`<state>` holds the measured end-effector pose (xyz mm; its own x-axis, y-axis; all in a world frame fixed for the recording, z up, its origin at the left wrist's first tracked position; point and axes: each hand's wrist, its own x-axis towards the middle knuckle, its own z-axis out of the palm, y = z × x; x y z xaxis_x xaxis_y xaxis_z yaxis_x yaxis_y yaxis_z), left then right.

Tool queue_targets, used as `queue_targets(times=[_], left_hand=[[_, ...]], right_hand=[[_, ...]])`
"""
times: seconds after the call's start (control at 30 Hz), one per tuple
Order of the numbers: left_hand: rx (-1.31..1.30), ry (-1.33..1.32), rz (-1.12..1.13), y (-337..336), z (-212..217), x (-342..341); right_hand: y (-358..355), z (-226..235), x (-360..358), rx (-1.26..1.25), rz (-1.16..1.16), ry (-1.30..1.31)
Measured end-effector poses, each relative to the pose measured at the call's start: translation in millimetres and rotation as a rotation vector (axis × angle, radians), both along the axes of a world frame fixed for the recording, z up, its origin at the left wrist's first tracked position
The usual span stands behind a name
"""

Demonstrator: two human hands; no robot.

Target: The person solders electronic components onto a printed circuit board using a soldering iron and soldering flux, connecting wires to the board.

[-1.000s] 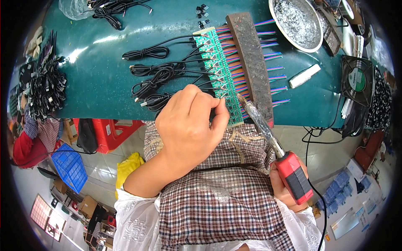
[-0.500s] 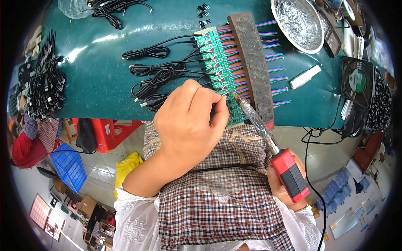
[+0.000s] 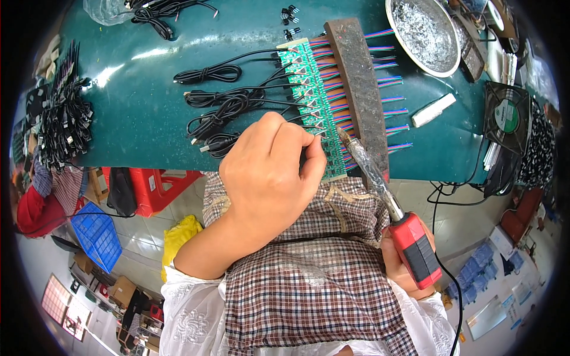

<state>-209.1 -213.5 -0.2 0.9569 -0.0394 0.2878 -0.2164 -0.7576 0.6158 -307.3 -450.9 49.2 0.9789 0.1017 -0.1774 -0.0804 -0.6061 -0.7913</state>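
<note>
My left hand (image 3: 270,163) is closed in a pinch at the front part of a green circuit board strip (image 3: 310,89). A thin cable end shows at its fingertips, mostly covered by the fingers. In my right hand (image 3: 395,261) is a soldering iron (image 3: 418,252) with a red and black handle. Its tip is just right of the board, near the coloured wires. Several coiled black cables (image 3: 217,73) run to the board's left side. A dark heavy bar (image 3: 359,89) lies across the coloured wires (image 3: 392,99) on the right.
A metal bowl of silvery scraps (image 3: 436,66) stands at the back right, near a white block (image 3: 433,110). A small fan (image 3: 506,115) sits at the right edge. Bundled black cables (image 3: 65,118) hang at the left table edge. The iron's cord (image 3: 454,285) trails down the right.
The soldering iron has shifted slightly right, its tip drawing away from the board. My left hand has stayed almost still.
</note>
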Motion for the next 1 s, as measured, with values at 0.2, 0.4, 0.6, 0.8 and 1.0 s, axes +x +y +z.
queue_targets(times=[0.2,0.4,0.6,0.8,1.0], left_hand=[[0.003,0.009,0.009,-0.3,-0.3,0.1],[0.032,0.011,0.014,0.7,2.1,-2.1],[0.231,-0.13,-0.01,23.8,20.3,16.5],[0.298,-0.096,0.501,130.4,10.4,92.3],[0.086,0.07,0.733,159.5,-3.3,141.1]], right_hand=[[-0.8,4.9,-0.9,-0.04,-0.041,0.057],[-6.5,-0.1,6.8,-0.053,0.057,-0.021],[-32.6,-20.7,-23.2,0.002,0.012,0.038],[-36.3,-22.1,-24.2,-0.034,0.036,0.062],[-38.2,-25.8,-25.0,-0.017,0.057,0.048]])
